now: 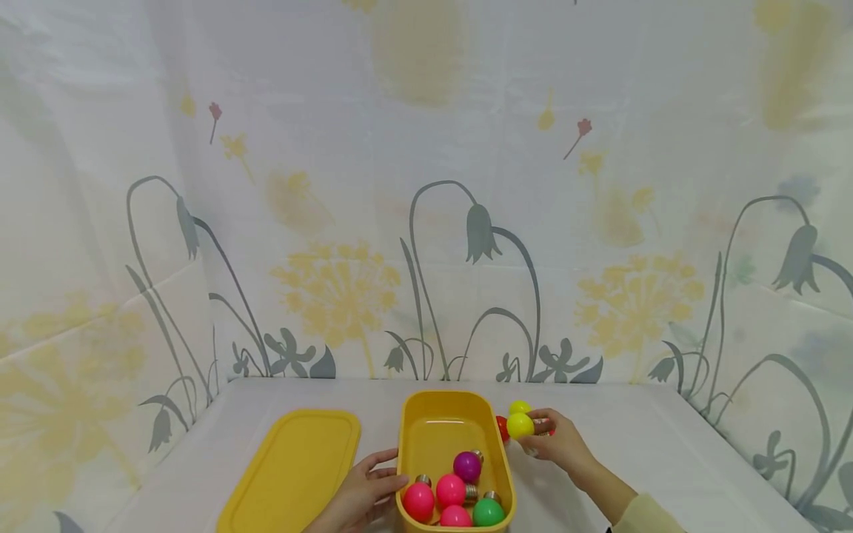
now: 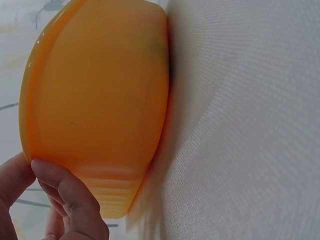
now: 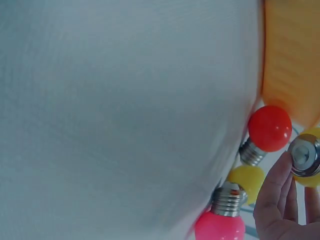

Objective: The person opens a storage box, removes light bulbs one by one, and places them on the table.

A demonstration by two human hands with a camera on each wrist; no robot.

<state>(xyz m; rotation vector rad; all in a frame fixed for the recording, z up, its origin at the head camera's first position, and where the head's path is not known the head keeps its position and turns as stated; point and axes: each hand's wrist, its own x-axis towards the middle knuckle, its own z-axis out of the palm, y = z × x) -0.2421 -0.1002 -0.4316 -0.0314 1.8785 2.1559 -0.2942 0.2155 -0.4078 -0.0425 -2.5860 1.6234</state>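
Note:
A yellow bin [image 1: 408, 414] holds several bulbs toward its near end: pink, a purple one [image 1: 467, 466] and a green one [image 1: 489, 511]. The left hand [image 1: 360, 494] touches the bin's left side; in the left wrist view its thumb and fingers [image 2: 67, 192] pinch the rim of the bin [image 2: 100, 90]. Right of the bin, the right hand [image 1: 556, 444] holds a yellow bulb [image 1: 520, 426]. The right wrist view shows the fingers [image 3: 280, 195] on this bulb's metal base [image 3: 303, 155], raised beside a red bulb [image 3: 270, 128] on the table.
A yellow lid [image 1: 293, 474] lies flat on the white table [image 1: 600, 474], left of the bin. Beyond the red bulb are another yellow bulb [image 3: 247, 181] and a pinkish-red bulb [image 3: 220, 227]. A flower-patterned cloth [image 1: 466, 311] stands behind the table.

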